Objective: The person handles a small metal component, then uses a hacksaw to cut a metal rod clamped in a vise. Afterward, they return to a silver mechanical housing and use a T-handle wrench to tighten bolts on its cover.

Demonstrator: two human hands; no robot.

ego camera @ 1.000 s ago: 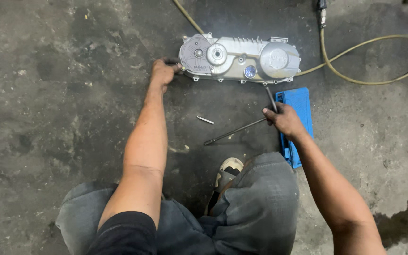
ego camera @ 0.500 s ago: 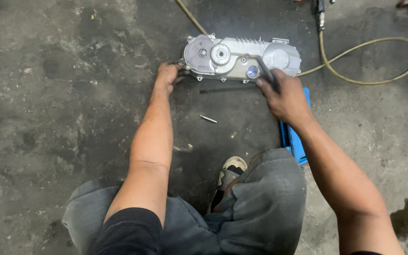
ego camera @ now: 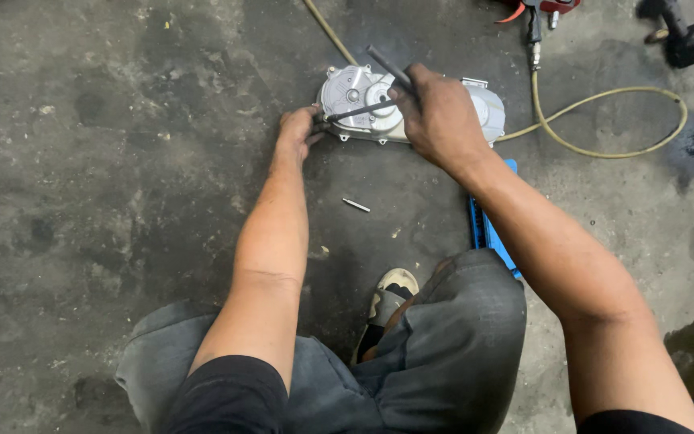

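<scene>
A silver metal engine cover lies flat on the stained concrete floor, straight ahead of the squatting person's knees. The right hand hangs over its middle, fingers clamped on a dark T-shaped wrench whose shaft reaches across the cover's left part. The left hand grips the cover's left end, fingers curled onto it. A small bolt lies on the floor nearer the person, a blue tray under the right forearm, a yellow hose beyond.

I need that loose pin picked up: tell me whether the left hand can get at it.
Probably yes: the pin lies alone on bare floor beside the left forearm, unobstructed, though the left hand now grips the metal cover.
</scene>
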